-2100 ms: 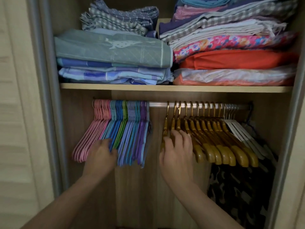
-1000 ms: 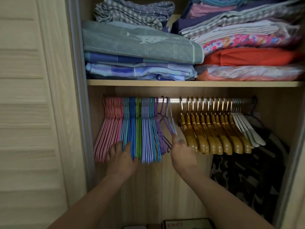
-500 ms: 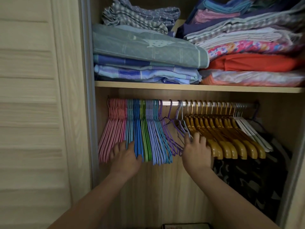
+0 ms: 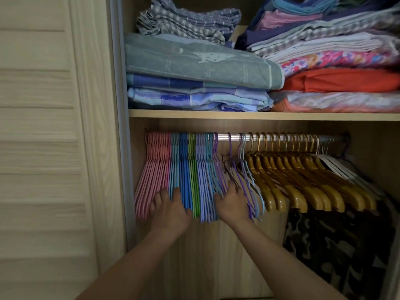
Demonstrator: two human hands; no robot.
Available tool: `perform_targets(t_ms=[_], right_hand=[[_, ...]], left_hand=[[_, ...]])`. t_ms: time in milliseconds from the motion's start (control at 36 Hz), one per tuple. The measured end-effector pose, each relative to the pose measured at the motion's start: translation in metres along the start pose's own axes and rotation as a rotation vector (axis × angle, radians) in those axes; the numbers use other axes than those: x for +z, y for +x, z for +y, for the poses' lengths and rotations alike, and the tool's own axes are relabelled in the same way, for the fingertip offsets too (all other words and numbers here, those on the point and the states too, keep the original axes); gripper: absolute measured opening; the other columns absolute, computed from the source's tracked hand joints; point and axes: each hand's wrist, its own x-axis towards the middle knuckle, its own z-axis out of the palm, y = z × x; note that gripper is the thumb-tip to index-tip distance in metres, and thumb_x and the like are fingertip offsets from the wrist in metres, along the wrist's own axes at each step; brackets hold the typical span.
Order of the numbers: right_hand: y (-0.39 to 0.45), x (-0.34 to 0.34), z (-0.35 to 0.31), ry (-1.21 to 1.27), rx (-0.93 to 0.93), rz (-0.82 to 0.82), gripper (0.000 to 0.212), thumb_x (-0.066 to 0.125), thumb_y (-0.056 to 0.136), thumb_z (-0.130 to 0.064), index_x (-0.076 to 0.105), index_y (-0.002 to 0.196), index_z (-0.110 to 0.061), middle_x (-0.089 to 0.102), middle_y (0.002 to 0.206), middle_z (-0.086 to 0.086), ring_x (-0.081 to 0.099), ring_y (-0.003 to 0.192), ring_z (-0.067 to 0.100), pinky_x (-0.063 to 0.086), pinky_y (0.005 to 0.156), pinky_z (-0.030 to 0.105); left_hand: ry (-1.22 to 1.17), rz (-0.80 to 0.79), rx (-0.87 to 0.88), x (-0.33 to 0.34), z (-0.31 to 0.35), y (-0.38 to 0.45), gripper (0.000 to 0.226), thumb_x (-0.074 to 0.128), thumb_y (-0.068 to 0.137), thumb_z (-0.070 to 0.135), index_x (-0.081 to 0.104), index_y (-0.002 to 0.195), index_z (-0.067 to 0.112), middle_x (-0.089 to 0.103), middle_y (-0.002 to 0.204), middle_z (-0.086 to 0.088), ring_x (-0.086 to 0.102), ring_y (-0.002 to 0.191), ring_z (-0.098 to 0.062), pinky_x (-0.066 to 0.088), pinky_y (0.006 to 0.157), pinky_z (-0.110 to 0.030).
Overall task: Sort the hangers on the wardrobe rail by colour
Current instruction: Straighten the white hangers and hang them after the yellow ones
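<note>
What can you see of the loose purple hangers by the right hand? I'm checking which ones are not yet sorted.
The loose purple hangers are a few thin ones, wire-like by their look, purple and lilac, hooked on the rail between the packed coloured bunch and the yellow wooden-looking hangers. They hang splayed and tangled, spaced apart. The right hand touches their lower ends; whether it holds any cannot be told.

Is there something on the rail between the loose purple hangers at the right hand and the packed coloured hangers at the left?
Nothing visible. The rail is bare between the loose purple hangers by the right hand and the packed bunch.
</note>
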Motion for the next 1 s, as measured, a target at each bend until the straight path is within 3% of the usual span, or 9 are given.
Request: perform_targets(t_ms=[139, 222, 333, 500, 583, 694, 806, 917, 1000], right_hand=[[0.007, 0.013, 0.005, 0.135, 0.002, -0.086, 0.069, 0.058, 0.092, -0.046, 0.032, 0.152, -0.023, 0.059, 0.132, 0.008, 0.06, 0.119, 0.032, 0.053, 0.096, 0.041], [0.006, 0.016, 0.002, 0.143, -0.054, -0.1, 0.056, 0.06, 0.093, -0.03, 0.04, 0.145, -0.027, 0.065, 0.121, 0.0, 0.065, 0.107, 0.023, 0.054, 0.082, 0.03], [0.005, 0.023, 0.002, 0.118, -0.097, -0.116, 0.055, 0.059, 0.087, -0.022, 0.045, 0.139, -0.032, 0.066, 0.118, -0.001, 0.065, 0.106, 0.022, 0.059, 0.087, 0.04], [0.013, 0.028, 0.006, 0.028, -0.15, -0.037, 0.05, 0.057, 0.091, -0.019, 0.046, 0.139, -0.025, 0.064, 0.116, 0.004, 0.065, 0.102, 0.026, 0.058, 0.078, 0.042], [0.01, 0.022, 0.007, -0.005, -0.157, -0.021, 0.047, 0.06, 0.093, -0.025, 0.048, 0.137, -0.024, 0.064, 0.112, 0.003, 0.066, 0.095, 0.024, 0.059, 0.076, 0.04], [0.007, 0.012, 0.009, -0.081, -0.139, -0.015, 0.053, 0.064, 0.093, -0.019, 0.044, 0.142, -0.021, 0.062, 0.111, 0.007, 0.065, 0.093, 0.027, 0.044, 0.065, 0.029], [0.013, 0.014, 0.02, -0.07, -0.12, 0.017, 0.057, 0.065, 0.09, -0.026, 0.042, 0.142, -0.026, 0.063, 0.116, 0.006, 0.065, 0.1, 0.027, 0.057, 0.076, 0.037], [0.011, 0.002, 0.02, -0.118, -0.106, 0.047, 0.055, 0.059, 0.092, -0.016, 0.041, 0.144, -0.02, 0.062, 0.125, 0.013, 0.062, 0.11, 0.036, 0.057, 0.084, 0.044], [0.004, -0.012, 0.016, -0.202, -0.073, 0.024, 0.057, 0.053, 0.096, -0.013, 0.035, 0.15, -0.016, 0.053, 0.136, 0.018, 0.058, 0.118, 0.04, 0.052, 0.09, 0.045]], left_hand=[[0.024, -0.066, -0.001, 0.003, -0.005, 0.01, 0.083, 0.053, 0.094, 0.05, 0.015, 0.163, 0.026, 0.016, 0.168, -0.014, 0.01, 0.154, -0.037, 0.009, 0.126, -0.053], [-0.006, -0.032, 0.031, 0.004, -0.007, 0.015, 0.08, 0.058, 0.092, 0.045, 0.023, 0.162, 0.027, 0.031, 0.164, -0.012, 0.023, 0.151, -0.031, 0.014, 0.125, -0.05], [-0.148, -0.015, 0.035, 0.007, -0.002, 0.015, 0.081, 0.066, 0.09, 0.033, 0.03, 0.161, 0.022, 0.039, 0.16, -0.012, 0.036, 0.146, -0.03, 0.029, 0.123, -0.044], [-0.357, -0.074, -0.006, 0.008, 0.011, 0.019, 0.081, 0.069, 0.09, 0.019, 0.029, 0.161, 0.021, 0.029, 0.165, -0.009, 0.033, 0.148, -0.029, 0.039, 0.118, -0.038], [-0.4, -0.094, -0.013, 0.011, 0.016, 0.021, 0.083, 0.069, 0.09, 0.019, 0.028, 0.162, 0.023, 0.019, 0.17, -0.007, 0.026, 0.153, -0.028, 0.035, 0.121, -0.038], [-0.414, -0.107, -0.012, 0.017, 0.024, 0.024, 0.084, 0.07, 0.089, 0.017, 0.028, 0.161, 0.023, 0.017, 0.171, -0.007, 0.032, 0.151, -0.029, 0.042, 0.116, -0.042], [-0.447, -0.119, -0.018, 0.019, 0.034, 0.024, 0.085, 0.071, 0.087, 0.016, 0.029, 0.161, 0.025, 0.015, 0.171, -0.009, 0.046, 0.141, -0.033, 0.048, 0.11, -0.045], [-0.423, -0.147, -0.003, 0.021, 0.042, 0.026, 0.087, 0.071, 0.086, 0.025, 0.026, 0.161, 0.028, 0.017, 0.17, -0.011, 0.048, 0.14, -0.032, 0.047, 0.111, -0.046], [-0.358, -0.179, 0.039, 0.02, 0.044, 0.023, 0.088, 0.066, 0.088, 0.04, 0.019, 0.163, 0.032, 0.022, 0.169, -0.012, 0.034, 0.149, -0.034, 0.035, 0.12, -0.051]])
